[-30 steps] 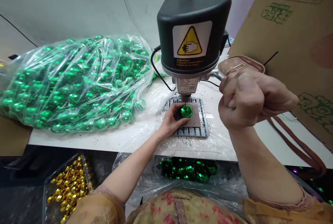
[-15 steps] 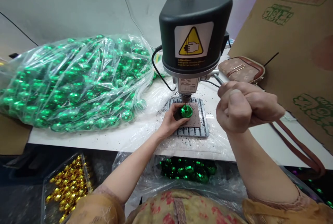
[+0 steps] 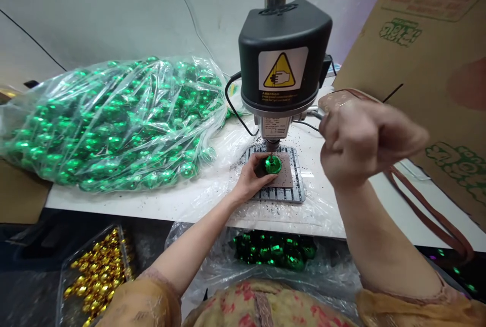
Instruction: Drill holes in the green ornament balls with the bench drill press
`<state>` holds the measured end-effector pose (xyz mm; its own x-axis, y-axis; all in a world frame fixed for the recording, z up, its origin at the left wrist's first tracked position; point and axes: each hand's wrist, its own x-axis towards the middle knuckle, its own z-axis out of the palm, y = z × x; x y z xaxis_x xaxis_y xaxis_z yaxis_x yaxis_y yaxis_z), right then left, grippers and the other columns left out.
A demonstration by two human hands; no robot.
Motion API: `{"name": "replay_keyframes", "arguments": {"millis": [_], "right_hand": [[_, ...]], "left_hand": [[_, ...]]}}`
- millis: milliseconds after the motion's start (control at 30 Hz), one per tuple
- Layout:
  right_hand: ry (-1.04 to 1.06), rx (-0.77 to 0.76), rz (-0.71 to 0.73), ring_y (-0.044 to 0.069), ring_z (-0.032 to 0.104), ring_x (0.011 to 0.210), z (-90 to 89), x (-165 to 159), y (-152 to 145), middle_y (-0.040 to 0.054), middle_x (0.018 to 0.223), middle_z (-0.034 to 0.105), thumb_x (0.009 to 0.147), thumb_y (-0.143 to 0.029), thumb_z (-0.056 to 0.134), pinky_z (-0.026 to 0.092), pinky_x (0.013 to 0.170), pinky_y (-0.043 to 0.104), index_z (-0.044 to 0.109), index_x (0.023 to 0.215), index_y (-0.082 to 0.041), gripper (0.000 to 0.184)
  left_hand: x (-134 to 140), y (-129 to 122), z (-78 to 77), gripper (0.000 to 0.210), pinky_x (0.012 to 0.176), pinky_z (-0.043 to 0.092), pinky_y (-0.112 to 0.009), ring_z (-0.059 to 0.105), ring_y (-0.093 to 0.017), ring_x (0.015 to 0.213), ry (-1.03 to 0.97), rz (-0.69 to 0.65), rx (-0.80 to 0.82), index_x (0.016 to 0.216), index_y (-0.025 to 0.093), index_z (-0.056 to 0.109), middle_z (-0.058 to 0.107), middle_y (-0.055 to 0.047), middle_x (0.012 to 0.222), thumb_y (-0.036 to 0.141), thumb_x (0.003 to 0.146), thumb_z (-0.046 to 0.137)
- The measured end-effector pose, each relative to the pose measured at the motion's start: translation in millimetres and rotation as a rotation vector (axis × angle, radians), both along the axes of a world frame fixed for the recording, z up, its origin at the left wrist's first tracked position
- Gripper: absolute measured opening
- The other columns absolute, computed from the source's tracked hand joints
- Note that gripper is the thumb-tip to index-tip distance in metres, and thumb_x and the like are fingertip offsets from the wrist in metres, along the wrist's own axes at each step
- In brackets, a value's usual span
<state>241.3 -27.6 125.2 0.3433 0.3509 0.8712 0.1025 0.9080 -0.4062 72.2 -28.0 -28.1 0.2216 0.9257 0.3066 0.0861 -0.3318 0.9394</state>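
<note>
My left hand [image 3: 251,177] grips a shiny green ball ornament [image 3: 272,164] and keeps it on the brown pad of the slotted metal base [image 3: 296,193], right under the spindle of a small black bench drill press [image 3: 285,58]. The ornament's neck points up at the spindle. Raised at the drill's right side, my right hand [image 3: 360,137] is a closed fist around the metal feed lever [image 3: 314,112], most of which the fist hides.
A big clear bag of green ball ornaments [image 3: 110,119] lies on the white table at left. Below the table edge sit an open bag of green ornaments [image 3: 275,251] and a tray of gold caps [image 3: 96,274]. A cardboard box [image 3: 429,58] and a brown handbag strap [image 3: 429,210] are at right.
My right fist dipped on the lever and has come back up a little. The left hand and ornament have stayed under the spindle. The view shifted slightly.
</note>
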Motion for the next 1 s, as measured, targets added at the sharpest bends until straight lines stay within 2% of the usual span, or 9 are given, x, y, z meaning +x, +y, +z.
{"name": "replay_keyframes", "arguments": {"millis": [167,233,333,467,600,733,800,900,1000], "right_hand": [[0.129,-0.035,0.129,0.007,0.028,0.035,41.2,-1.5,16.5,-0.0068,0.041,0.036,0.082,-0.016,0.066,0.018,0.038,0.030,0.038,0.051,-0.023,0.042],[0.117,-0.054,0.138,0.007,0.030,0.035,43.9,-1.3,19.4,-0.0069,0.041,0.036,0.083,-0.017,0.065,0.019,0.038,0.030,0.038,0.052,-0.023,0.042],[0.124,-0.046,0.127,0.008,0.031,0.035,41.1,-1.1,18.4,-0.0071,0.041,0.037,0.084,-0.017,0.065,0.019,0.038,0.031,0.039,0.053,-0.023,0.041],[0.144,-0.022,0.120,0.010,0.032,0.033,38.9,-1.3,16.9,-0.0071,0.040,0.036,0.082,-0.016,0.067,0.019,0.037,0.032,0.042,0.053,-0.024,0.039],[0.154,-0.035,0.093,0.010,0.034,0.033,39.6,-2.6,18.1,-0.0077,0.041,0.032,0.082,-0.016,0.067,0.019,0.037,0.032,0.042,0.052,-0.024,0.039],[0.178,-0.031,0.081,0.010,0.034,0.034,39.4,-4.2,19.0,-0.0074,0.040,0.034,0.081,-0.016,0.066,0.018,0.037,0.034,0.042,0.052,-0.025,0.039],[0.184,-0.031,0.082,0.011,0.034,0.033,39.1,-4.4,18.1,-0.0074,0.040,0.035,0.081,-0.015,0.066,0.018,0.036,0.035,0.042,0.052,-0.025,0.039],[0.163,-0.035,0.065,0.011,0.034,0.035,39.0,-5.3,13.8,-0.0072,0.042,0.032,0.083,-0.013,0.065,0.021,0.038,0.035,0.041,0.052,-0.025,0.041],[0.130,-0.099,0.009,0.009,0.037,0.039,39.9,-7.2,8.8,-0.0056,0.046,0.032,0.088,-0.014,0.061,0.026,0.041,0.032,0.036,0.053,-0.023,0.044]], "left_hand": [[-4.5,-37.7,-1.0,0.045,0.090,0.056,-0.045,0.068,-0.027,0.103,0.237,0.236,0.194,0.117,0.023,0.060,0.069,-0.008,0.109,0.040,0.080,0.080],[-8.3,-70.0,-12.9,0.049,0.082,0.057,-0.045,0.068,-0.028,0.095,0.385,0.103,0.375,0.121,0.026,0.060,0.070,-0.008,0.103,0.043,0.079,0.079],[-15.7,-118.2,-36.5,0.034,0.069,0.057,-0.043,0.068,-0.027,0.082,0.650,-0.296,0.766,0.113,0.035,0.065,0.072,-0.007,0.091,0.038,0.080,0.076],[-33.8,-139.2,-41.3,0.028,0.090,0.060,-0.044,0.069,-0.029,0.108,0.754,-0.341,0.973,0.111,0.031,0.066,0.074,-0.011,0.115,0.038,0.085,0.073],[-63.9,-77.4,-7.7,0.028,0.091,0.061,-0.044,0.072,-0.026,0.106,0.468,-0.076,0.734,0.121,0.025,0.063,0.075,-0.011,0.109,0.032,0.094,0.066],[-95.2,40.0,25.5,0.015,0.091,0.058,-0.043,0.072,-0.021,0.093,0.257,0.192,0.126,0.102,0.020,0.063,0.074,-0.008,0.095,0.024,0.100,0.049],[-105.5,93.6,34.6,0.011,0.095,0.055,-0.045,0.069,-0.021,0.090,0.282,0.262,-0.051,0.098,0.019,0.060,0.071,-0.007,0.088,0.019,0.097,0.050],[-111.3,146.8,41.0,0.009,0.110,0.042,-0.050,0.064,-0.025,0.101,0.380,0.355,-0.060,0.084,0.018,0.058,0.067,-0.008,0.087,0.016,0.093,0.058],[-110.0,169.1,43.1,0.013,0.119,0.031,-0.052,0.056,-0.031,0.119,0.384,0.391,-0.023,0.083,0.019,0.058,0.066,-0.011,0.100,0.025,0.090,0.068]]}}
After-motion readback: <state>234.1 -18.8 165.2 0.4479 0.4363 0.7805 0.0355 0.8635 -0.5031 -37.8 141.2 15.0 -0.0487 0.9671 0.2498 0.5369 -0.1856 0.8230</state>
